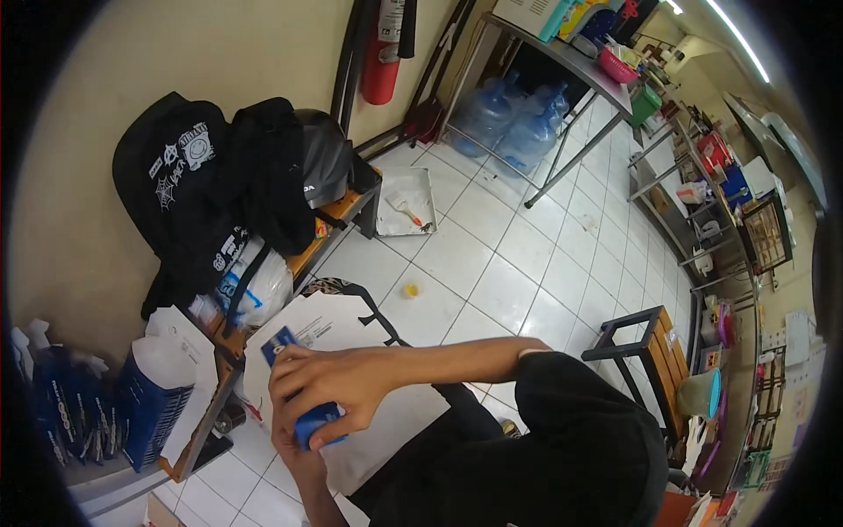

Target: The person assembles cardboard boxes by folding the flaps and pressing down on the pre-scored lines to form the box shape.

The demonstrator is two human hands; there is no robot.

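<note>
lower left of the frame, i see the blue box (303,386) clamped between both hands. my right hand (338,378) reaches across from the right, fingers curled over it; my left hand (285,430) grips from below, above white cardboard (395,422).

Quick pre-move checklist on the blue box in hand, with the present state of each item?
1. Both hands on the small blue box: ok; right hand covers its top, left hand is under it.
2. Box held clear of the white cardboard sheet: cannot tell.
3. Box flaps closed: cannot tell, fingers hide them.
4. Tall blue-and-white box on the side bench upright: ok.
5. Floor tiles ahead free of clutter: not ok, a small yellow object lies there.
</note>
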